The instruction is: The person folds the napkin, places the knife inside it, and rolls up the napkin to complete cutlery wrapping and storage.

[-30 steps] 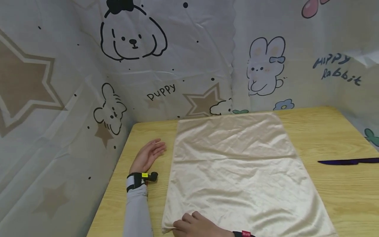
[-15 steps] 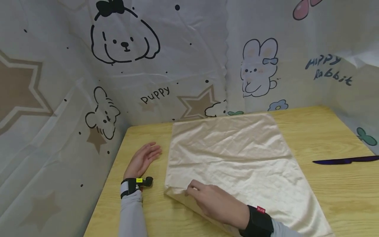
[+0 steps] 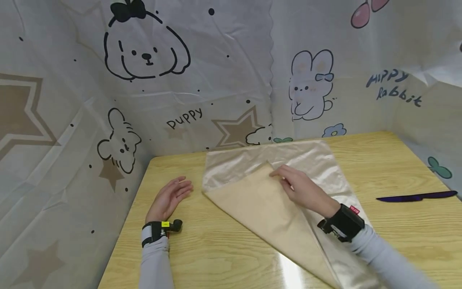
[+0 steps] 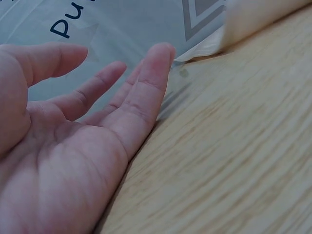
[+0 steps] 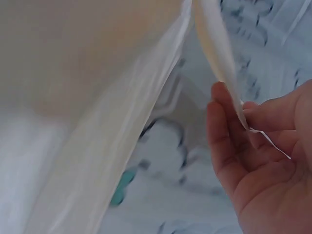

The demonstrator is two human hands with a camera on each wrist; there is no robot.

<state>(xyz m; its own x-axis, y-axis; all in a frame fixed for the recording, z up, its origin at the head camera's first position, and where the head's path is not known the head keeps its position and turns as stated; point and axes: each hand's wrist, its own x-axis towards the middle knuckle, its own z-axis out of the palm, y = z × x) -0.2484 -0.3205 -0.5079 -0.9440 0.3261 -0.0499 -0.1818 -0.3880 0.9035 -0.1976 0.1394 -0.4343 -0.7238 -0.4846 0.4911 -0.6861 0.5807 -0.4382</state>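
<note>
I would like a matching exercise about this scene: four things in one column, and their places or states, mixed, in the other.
1. left hand
2. cloth
3. knife
4. right hand

A. pinches the cloth's edge
B. open, holding nothing
C. dark, lying right of the cloth
D. partly folded over

Pairs: 1-B, 2-D, 3-C, 4-A

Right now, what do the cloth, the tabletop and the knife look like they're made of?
The cloth seems a satiny fabric: its creased face shines, the turned-over side looks duller. The tabletop looks like wood or laminate, with visible grain and a glossy reflection. The knife looks evenly dark purplish-blue: coated metal or plastic, I can't tell.
</note>
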